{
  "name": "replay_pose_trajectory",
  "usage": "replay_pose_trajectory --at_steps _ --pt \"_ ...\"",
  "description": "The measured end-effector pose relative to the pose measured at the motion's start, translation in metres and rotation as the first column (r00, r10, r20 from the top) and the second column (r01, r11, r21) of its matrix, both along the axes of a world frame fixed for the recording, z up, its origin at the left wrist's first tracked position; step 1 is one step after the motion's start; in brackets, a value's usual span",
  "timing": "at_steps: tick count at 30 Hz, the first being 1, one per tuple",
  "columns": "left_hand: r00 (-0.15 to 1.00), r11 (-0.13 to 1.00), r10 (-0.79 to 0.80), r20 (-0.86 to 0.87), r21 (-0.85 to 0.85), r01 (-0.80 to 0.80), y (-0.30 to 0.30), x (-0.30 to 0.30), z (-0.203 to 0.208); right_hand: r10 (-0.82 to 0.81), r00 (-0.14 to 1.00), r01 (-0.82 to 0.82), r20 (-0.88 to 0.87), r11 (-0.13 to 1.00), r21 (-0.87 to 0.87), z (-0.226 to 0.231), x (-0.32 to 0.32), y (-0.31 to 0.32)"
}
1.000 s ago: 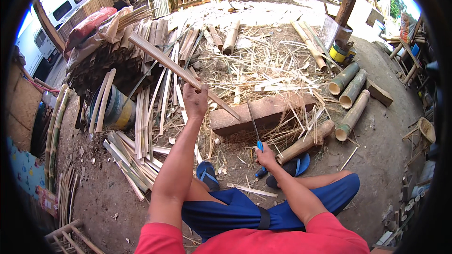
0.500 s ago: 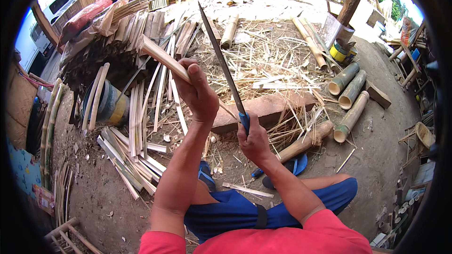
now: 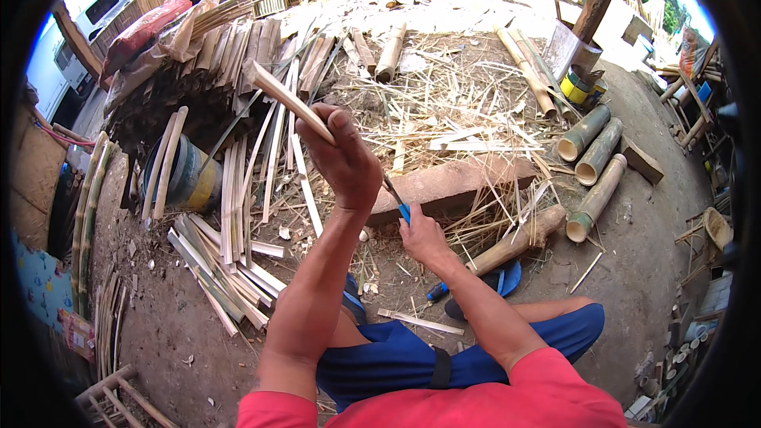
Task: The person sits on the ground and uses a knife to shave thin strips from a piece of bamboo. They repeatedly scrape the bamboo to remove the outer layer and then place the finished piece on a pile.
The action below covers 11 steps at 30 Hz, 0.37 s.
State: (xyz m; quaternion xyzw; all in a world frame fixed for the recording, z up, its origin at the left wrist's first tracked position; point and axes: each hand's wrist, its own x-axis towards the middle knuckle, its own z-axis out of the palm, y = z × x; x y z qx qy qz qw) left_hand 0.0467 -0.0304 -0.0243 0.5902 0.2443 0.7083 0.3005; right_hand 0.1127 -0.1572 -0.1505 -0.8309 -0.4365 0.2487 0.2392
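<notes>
My left hand (image 3: 346,160) is raised in front of me, its fingers wrapped round a pale bamboo slat (image 3: 287,97). The slat tilts up toward the far left, and its lower end sits in my palm. In my right hand (image 3: 426,235) is the blue handle of a long knife (image 3: 405,212). A short dark part of the blade shows beside my left wrist; the rest is hard to make out behind my left hand. Below and beyond both hands a thick wooden block (image 3: 468,178) lies on the ground, with shavings about it.
Split bamboo strips (image 3: 226,269) lie in a pile at the left, near a dark bucket (image 3: 190,174). A bamboo log (image 3: 519,239) rests right of my knees. Several cut bamboo tubes (image 3: 590,204) lie farther right. A post (image 3: 598,0) stands at the far right.
The knife's blade, earlier pointing up and away in full view, has swung down and is now mostly out of sight behind my left hand. My left hand still grips the slat.
</notes>
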Motion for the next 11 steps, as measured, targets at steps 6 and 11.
replay_pose_trajectory --at_steps 6,11 --pt "1.0 1.0 -0.006 -0.013 -0.025 0.006 0.002 -0.003 -0.009 0.105 0.994 -0.105 0.038 0.758 0.644 0.02 -0.009 -0.013" --pt "0.996 0.996 -0.086 0.007 -0.012 0.086 -0.01 -0.007 -0.01 0.027 0.999 -0.024 0.024 0.991 -0.131 -0.079 0.015 -0.005"
